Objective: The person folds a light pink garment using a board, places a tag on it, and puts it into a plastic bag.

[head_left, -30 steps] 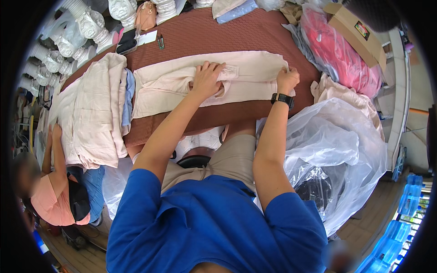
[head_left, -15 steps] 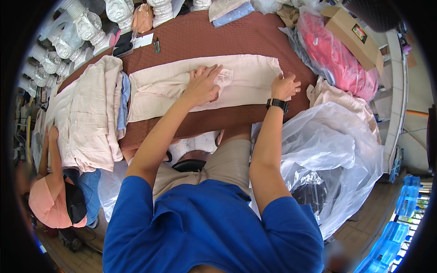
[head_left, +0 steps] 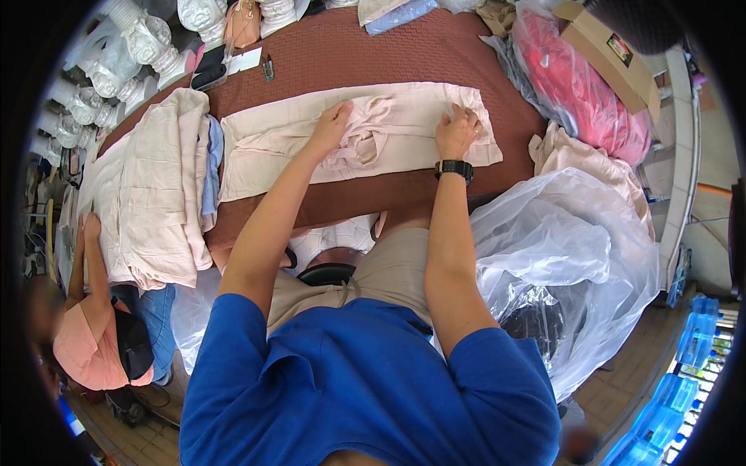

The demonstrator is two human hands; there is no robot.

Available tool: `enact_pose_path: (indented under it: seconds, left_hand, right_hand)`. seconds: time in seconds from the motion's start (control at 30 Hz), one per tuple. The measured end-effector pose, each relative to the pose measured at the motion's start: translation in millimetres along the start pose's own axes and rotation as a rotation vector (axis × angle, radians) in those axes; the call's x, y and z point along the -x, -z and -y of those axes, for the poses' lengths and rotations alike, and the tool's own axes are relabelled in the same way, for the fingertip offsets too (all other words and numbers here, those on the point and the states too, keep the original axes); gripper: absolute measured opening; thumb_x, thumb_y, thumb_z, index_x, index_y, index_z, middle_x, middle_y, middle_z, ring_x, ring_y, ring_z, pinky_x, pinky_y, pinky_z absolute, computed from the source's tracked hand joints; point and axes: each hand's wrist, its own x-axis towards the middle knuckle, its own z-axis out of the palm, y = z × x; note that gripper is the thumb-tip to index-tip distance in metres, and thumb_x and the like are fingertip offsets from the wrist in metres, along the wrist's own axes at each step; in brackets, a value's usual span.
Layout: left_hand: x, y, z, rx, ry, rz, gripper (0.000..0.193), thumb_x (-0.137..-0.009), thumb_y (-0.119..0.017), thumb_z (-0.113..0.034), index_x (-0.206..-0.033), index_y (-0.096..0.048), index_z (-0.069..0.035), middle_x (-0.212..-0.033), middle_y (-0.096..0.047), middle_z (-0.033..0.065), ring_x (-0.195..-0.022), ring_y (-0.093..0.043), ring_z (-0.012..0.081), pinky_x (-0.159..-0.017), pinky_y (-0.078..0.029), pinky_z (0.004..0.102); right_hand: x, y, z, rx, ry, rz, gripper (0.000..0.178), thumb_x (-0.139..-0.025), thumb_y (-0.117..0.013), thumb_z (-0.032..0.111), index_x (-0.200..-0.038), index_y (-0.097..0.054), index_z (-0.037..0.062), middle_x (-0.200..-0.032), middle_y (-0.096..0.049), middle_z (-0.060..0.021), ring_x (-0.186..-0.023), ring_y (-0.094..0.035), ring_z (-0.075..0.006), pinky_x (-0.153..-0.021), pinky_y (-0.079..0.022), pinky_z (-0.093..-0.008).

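Lying lengthwise across the brown-covered table (head_left: 334, 54), the pale cream cloth (head_left: 392, 132) has its long axis running left to right in front of the person. It slants a little — its right end sits somewhat farther from the body than its left. Near its middle, the fabric gathers into rumpled folds; both ends are flatter, and the right one finishes in a creased edge.

The left hand (head_left: 332, 126) is at the left side of those folds, fingers close together and bent; whether they pinch any fabric I cannot tell. The right hand (head_left: 458, 133), wearing a black watch (head_left: 454, 169) at the wrist, is over the right end, its fingers loosely curled and slightly spread.

Left of the cloth is a stack of pale fabric (head_left: 148, 186), with a blue cloth (head_left: 211, 167) along its right edge — just beside the cream cloth's left end.
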Motion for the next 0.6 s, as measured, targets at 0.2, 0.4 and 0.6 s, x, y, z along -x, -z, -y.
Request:
enact_pose_path:
  seconds: [0.2, 0.4, 0.6]
  left_hand:
    - [-0.2, 9.4, -1.5, 0.349, 0.061, -0.012, 0.054, -0.105, -0.050, -0.038, -0.141, -0.051, 0.003, -0.138, -0.057, 0.0114, -0.126, -0.053, 0.0184, -0.109, -0.039, 0.0309]
    - [4.6, 12.7, -10.3, 0.573, 0.136, -0.020, 0.053, -0.107, -0.044, -0.034, -0.144, -0.043, 0.003, -0.141, -0.055, 0.0140, -0.129, -0.053, 0.0227, -0.111, -0.040, 0.0342]
    - [4.0, 22.3, -5.9, 0.845, 0.050, 0.047, 0.039, -0.107, -0.043, -0.023, -0.135, -0.051, 0.003, -0.129, -0.062, 0.0117, -0.118, -0.061, 0.0214, -0.101, -0.050, 0.0350]
  right_hand:
    - [7.9, 8.8, 27.9, -0.227, 0.125, 0.075, 0.024, -0.083, -0.070, 0.009, -0.107, -0.072, 0.0077, -0.111, -0.065, -0.0152, -0.112, -0.055, -0.0334, -0.105, -0.036, -0.0483]
    - [25.8, 8.9, 73.0, -0.750, -0.009, 0.418, 0.020, -0.097, -0.056, 0.007, -0.111, -0.069, 0.0014, -0.094, -0.073, -0.0134, -0.078, -0.066, -0.0193, -0.075, -0.053, -0.0330]
    - [33.1, 5.9, 93.4, -0.911, -0.207, 0.625, 0.026, -0.103, -0.051, 0.014, -0.121, -0.063, -0.0001, -0.102, -0.073, -0.0116, -0.075, -0.065, -0.0126, -0.073, -0.055, -0.0277]
